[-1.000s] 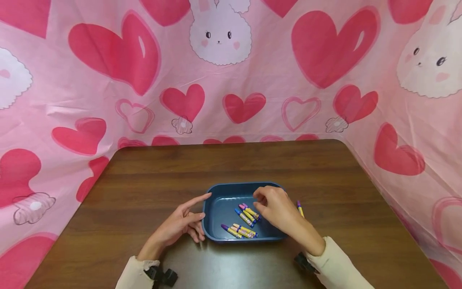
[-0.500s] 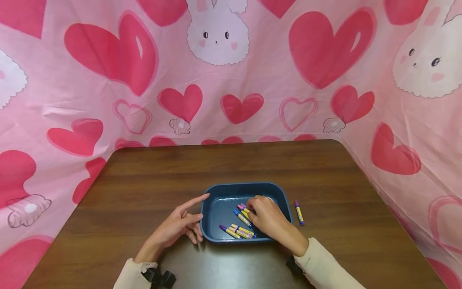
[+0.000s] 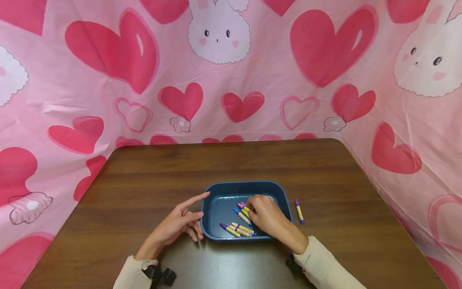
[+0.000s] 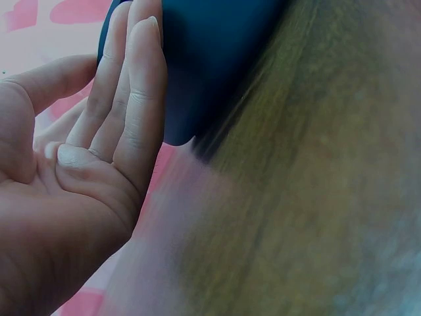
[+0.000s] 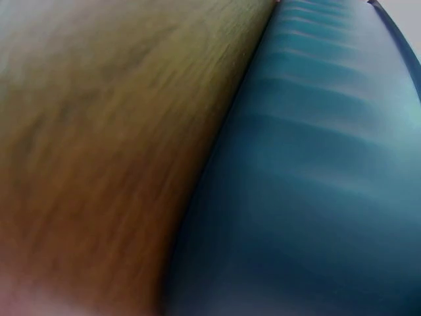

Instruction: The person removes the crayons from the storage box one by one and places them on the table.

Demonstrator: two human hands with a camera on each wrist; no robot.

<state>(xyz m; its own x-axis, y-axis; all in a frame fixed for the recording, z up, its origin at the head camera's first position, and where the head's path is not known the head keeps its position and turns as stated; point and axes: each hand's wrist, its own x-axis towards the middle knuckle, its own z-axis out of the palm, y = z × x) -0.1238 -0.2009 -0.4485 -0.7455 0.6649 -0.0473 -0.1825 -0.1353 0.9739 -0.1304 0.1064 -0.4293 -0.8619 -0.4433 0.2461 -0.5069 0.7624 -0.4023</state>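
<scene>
A dark blue tray [image 3: 245,239] holds several crayons. A blue-tipped crayon [image 3: 242,216] lies beside pink-tipped crayons [image 3: 242,208] near the middle, and a purple-tipped crayon [image 3: 229,229] lies with pale-tipped crayons [image 3: 246,229] by the front wall. My right hand [image 3: 268,216] reaches into the tray with bent fingers, at the lower ends of the pink-tipped crayons; what lies under its fingertips is hidden. My left hand [image 3: 178,222] has its index finger extended and touches the tray's left side; its fingers [image 4: 141,85] lie along the outer wall in the left wrist view.
One purple-tipped crayon [image 3: 299,211] lies on the wooden table [image 3: 231,162] to the right of the tray. A pink cloth [image 3: 213,80] with hearts and rabbits hangs around the table. The right wrist view shows only the table and the tray's outer wall [image 5: 309,197].
My right hand has moved down and left into the tray, to the pink-tipped crayons, uncovering the crayon on the table. It stays there over the last half second. My left hand keeps its place.
</scene>
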